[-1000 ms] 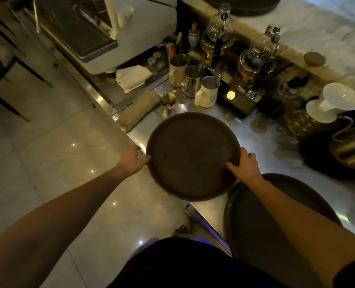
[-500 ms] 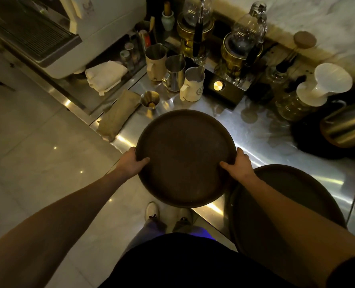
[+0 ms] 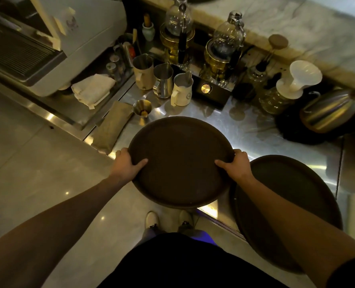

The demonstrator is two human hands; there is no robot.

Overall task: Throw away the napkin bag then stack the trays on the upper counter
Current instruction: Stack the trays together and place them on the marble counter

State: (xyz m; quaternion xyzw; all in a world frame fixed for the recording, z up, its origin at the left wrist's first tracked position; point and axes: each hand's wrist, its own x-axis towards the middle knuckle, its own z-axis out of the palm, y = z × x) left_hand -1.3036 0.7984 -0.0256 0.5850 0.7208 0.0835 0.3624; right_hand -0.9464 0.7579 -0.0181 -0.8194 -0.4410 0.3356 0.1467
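I hold a round dark brown tray (image 3: 180, 161) level over the front edge of the steel counter (image 3: 253, 129). My left hand (image 3: 126, 165) grips its left rim with the thumb on top. On the right rim sits my right hand (image 3: 235, 165), gripping the same way. A second, larger dark tray (image 3: 301, 196) lies on the counter to the right, partly under my right forearm. The marble upper counter (image 3: 297, 23) runs along the back at the top. No napkin bag shows.
Behind the tray stand metal and white pitchers (image 3: 162, 82), a small jigger (image 3: 142, 110), two glass siphon brewers (image 3: 224, 50), a white dripper on a carafe (image 3: 292, 80) and a steel kettle (image 3: 326, 113). An espresso machine (image 3: 54, 38) and folded cloths (image 3: 93, 90) are at left.
The held tray has come slightly nearer to me and my thumbs reach further onto its surface. The view has tipped downward, showing my shoes.
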